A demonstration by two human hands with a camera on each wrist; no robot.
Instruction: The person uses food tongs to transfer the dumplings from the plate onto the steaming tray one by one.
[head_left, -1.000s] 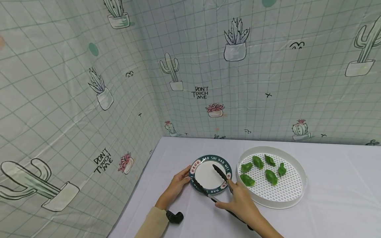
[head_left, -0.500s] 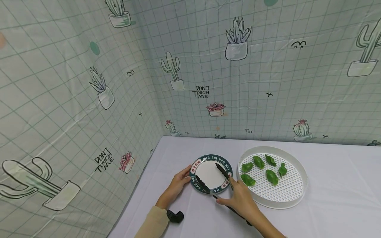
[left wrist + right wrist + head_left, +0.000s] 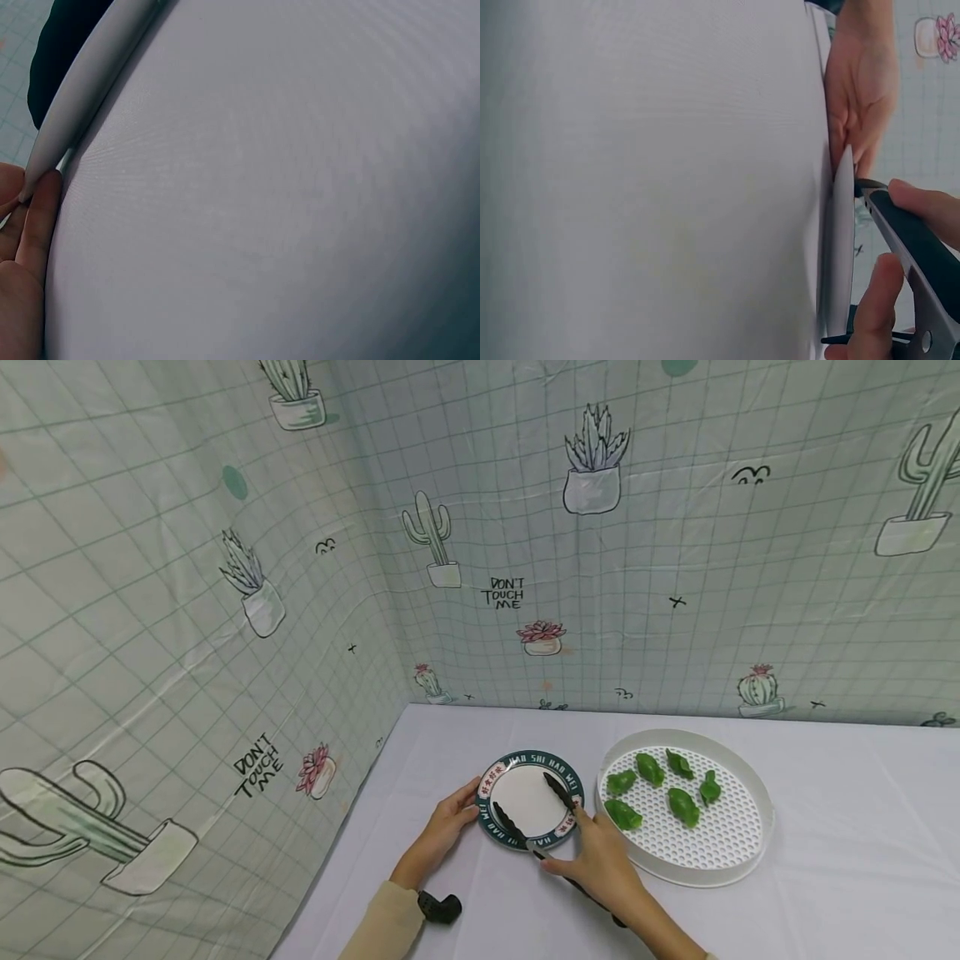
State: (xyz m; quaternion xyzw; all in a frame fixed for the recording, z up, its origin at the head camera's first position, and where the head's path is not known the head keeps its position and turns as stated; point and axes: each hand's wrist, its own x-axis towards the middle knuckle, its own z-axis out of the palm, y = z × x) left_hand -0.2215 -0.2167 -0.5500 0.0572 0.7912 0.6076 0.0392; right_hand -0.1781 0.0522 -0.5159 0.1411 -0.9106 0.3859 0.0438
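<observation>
My left hand [image 3: 442, 827] pinches the near-left rim of a small round plate [image 3: 529, 793], white inside with a dark green, lettered border. In the left wrist view, thumb and fingers lie on either face of the plate's edge [image 3: 94, 90]. A pair of tongs [image 3: 508, 823] with black tips is held in my right hand [image 3: 603, 864], its arms spread apart over the plate. Nothing sits between the tips. In the right wrist view the tongs [image 3: 922, 255] show metal arms with dark grips, thumb and fingers on opposite arms.
Right of the plate stands a round white tray [image 3: 763, 827] with a perforated base. Several green leafy pieces [image 3: 683, 807] lie spread in its left half. A black device [image 3: 441, 907] sits at my left wrist. Patterned cloth [image 3: 480, 527] hangs behind and left of the white table [image 3: 847, 843].
The tongs have shifted slightly right over the plate, their arms still spread. The left hand and plate stay in place, and the leafy pieces have not moved.
</observation>
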